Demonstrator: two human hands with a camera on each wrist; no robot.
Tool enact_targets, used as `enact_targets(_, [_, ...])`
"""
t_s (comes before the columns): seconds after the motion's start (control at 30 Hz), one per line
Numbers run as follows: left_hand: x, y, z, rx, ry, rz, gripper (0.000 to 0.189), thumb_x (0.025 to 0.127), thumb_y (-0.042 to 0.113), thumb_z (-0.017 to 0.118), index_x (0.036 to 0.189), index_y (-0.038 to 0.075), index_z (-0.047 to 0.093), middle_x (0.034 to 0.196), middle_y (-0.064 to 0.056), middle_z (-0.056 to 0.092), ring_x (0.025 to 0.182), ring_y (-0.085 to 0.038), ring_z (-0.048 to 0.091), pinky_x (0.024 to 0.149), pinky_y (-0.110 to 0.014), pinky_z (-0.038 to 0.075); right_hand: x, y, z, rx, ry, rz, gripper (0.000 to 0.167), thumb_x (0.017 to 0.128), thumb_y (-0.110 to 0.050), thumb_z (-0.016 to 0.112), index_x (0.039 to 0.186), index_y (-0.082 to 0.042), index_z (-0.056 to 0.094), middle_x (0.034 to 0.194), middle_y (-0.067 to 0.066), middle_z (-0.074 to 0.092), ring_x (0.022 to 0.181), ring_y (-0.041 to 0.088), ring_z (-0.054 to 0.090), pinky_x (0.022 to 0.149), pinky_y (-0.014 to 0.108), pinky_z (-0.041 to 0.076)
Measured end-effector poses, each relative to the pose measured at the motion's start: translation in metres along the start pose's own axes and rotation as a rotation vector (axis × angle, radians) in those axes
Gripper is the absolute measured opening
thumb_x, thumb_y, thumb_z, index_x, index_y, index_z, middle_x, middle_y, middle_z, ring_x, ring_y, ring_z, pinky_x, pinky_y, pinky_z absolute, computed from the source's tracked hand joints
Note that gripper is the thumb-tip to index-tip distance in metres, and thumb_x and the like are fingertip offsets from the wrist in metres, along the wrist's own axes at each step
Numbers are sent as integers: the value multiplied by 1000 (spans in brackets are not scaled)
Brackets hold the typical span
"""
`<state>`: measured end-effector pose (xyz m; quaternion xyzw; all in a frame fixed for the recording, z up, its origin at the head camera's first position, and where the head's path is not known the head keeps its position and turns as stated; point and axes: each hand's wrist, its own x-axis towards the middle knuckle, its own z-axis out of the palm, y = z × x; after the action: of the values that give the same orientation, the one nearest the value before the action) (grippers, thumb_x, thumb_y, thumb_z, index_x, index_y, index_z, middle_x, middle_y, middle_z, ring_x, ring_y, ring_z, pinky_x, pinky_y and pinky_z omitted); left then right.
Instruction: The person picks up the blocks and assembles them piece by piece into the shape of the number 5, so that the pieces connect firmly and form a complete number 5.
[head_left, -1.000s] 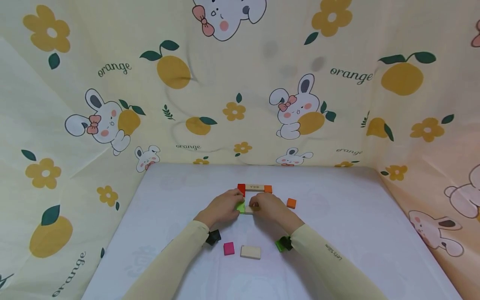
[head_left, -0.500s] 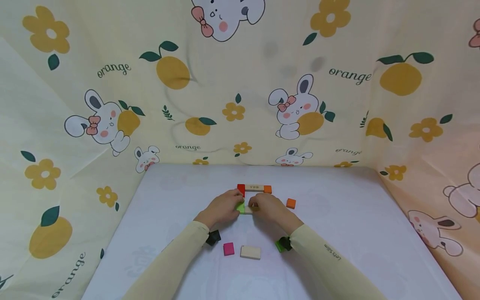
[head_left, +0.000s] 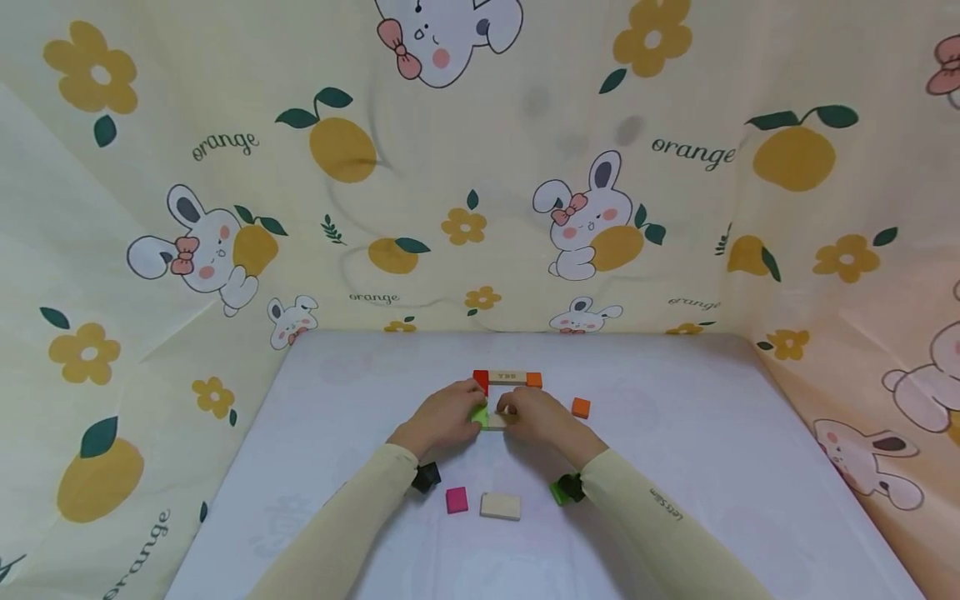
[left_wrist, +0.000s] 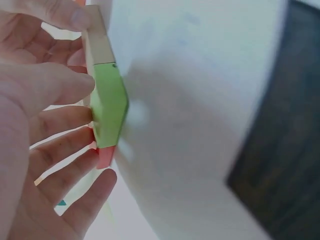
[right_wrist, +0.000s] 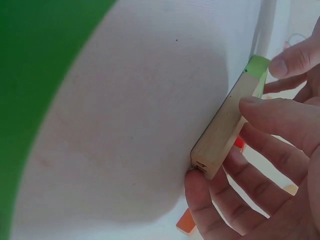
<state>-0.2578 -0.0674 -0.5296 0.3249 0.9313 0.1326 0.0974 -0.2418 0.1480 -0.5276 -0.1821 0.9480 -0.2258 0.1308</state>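
Note:
My left hand [head_left: 444, 417] pinches a green block [left_wrist: 108, 105], thumb on the near side and fingers on the far side. End to end with it lies a pale wooden block [right_wrist: 222, 127], which my right hand [head_left: 542, 417] holds between thumb and fingers. In the left wrist view the two blocks meet in one line. Beyond the green block, a red block [head_left: 481, 379] touches its far end. Behind the hands, a lettered wooden block [head_left: 507, 377] lies between the red block and an orange block [head_left: 533, 380]. The fingers partly cover the green and wooden blocks in the head view.
To the right of the hands lies a loose orange block [head_left: 581, 407]. Nearer me are a pink block [head_left: 457, 500], another wooden block [head_left: 500, 506] and a green block [head_left: 559, 492] partly hidden by the right wrist. A dark shape [head_left: 427, 477] sits beside the left wrist.
The head view has tilted up slightly, so everything sits a little lower and further left. Both hands keep their grip, and the blocks stay in place.

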Motion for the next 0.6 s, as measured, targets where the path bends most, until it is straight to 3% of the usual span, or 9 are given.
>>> enact_targets(0.23, [2, 1, -5, -16, 11, -10, 30, 101, 24, 75, 129, 12, 78, 127, 1, 67, 115, -18, 64, 105, -37, 54, -1, 1, -1, 13, 13, 7, 30, 92, -8, 84, 122, -12, 79, 103, 3, 71, 92, 21, 61, 92, 44, 57])
enact_targets(0.43, [5, 0, -3, -26, 19, -9, 39, 100, 22, 75, 137, 11, 73, 127, 1, 66, 111, -17, 62, 105, -38, 54, -4, 1, -2, 40, 6, 34, 29, 94, -9, 83, 123, -13, 78, 107, 4, 70, 96, 22, 62, 95, 46, 57])
enact_targets(0.6, [6, 1, -2, -35, 9, -25, 45, 101, 23, 75, 144, 12, 69, 133, 0, 66, 117, -17, 61, 108, -39, 52, -6, 3, -6, 67, 11, 28, 31, 93, -11, 83, 124, -12, 78, 110, 5, 71, 98, 23, 63, 96, 47, 56])
